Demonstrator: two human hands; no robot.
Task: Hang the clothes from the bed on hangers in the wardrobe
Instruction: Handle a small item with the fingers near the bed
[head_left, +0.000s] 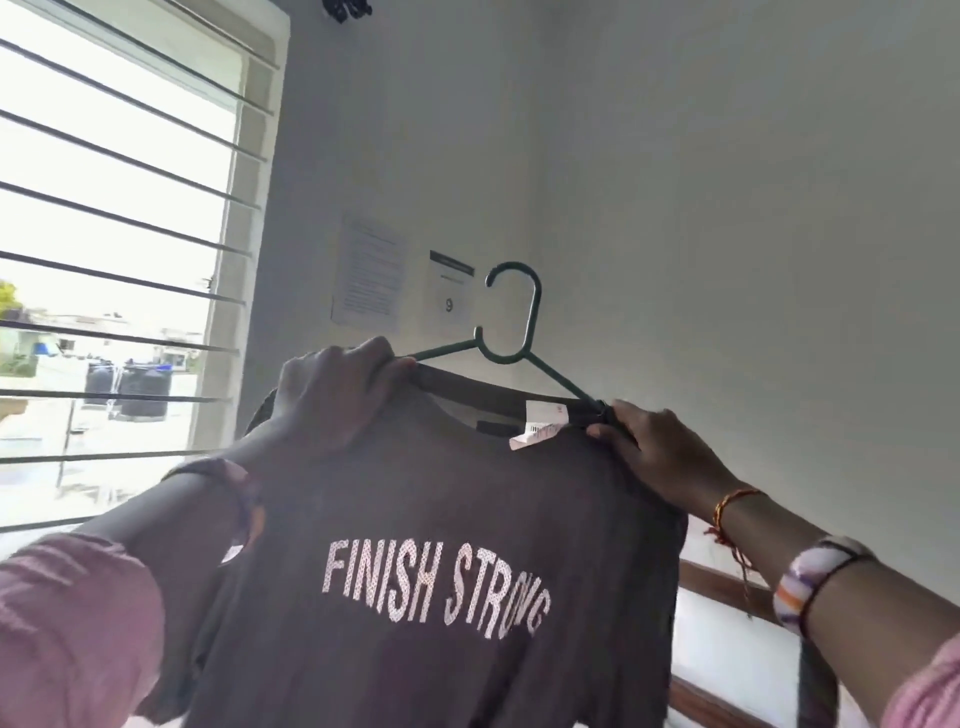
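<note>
A dark grey T-shirt (441, 493) with white letters "FINISH STRONG" is held up in front of me on a dark green plastic hanger (511, 332). The hanger's hook points up, free of any rail. My left hand (332, 400) grips the shirt's left shoulder over the hanger's arm. My right hand (660, 457) pinches the right shoulder seam where the other hanger arm enters the collar. A white label (537, 428) sticks out at the neckline. Neither the bed nor the wardrobe can be seen.
A barred window (119, 249) fills the left side, with rooftops outside. Two paper notices (371, 275) are stuck on the grey wall behind the hanger. A wooden rail (722, 582) runs along the lower right wall.
</note>
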